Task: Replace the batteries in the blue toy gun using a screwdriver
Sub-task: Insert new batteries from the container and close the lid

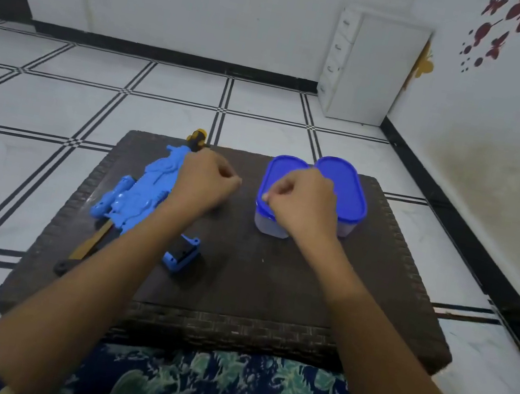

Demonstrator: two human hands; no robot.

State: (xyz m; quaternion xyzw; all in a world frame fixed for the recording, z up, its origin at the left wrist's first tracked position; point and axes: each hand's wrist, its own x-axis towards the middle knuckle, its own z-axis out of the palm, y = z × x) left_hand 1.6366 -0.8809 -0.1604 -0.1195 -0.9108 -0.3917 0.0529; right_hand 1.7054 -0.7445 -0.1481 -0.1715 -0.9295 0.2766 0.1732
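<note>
Two rounded blue-lidded plastic tubs point(312, 199) on woven dark mat point(270, 285).

My bright blue plastic toy gun point(145, 190) lies on the dark brown woven mat point(270, 285), beside two clear tubs with royal-blue lids point(339, 190), over a white floor with black-lined tiles point(58, 112), near my navy, green-leafed cloth point(217, 390).

The tabletop point(270, 285) is clear across its centre and near edge. The toy gun point(145, 190) and screwdriver point(196, 139) obstruct the left side; two lidded containers point(313, 199) obstruct the right rear.
</note>
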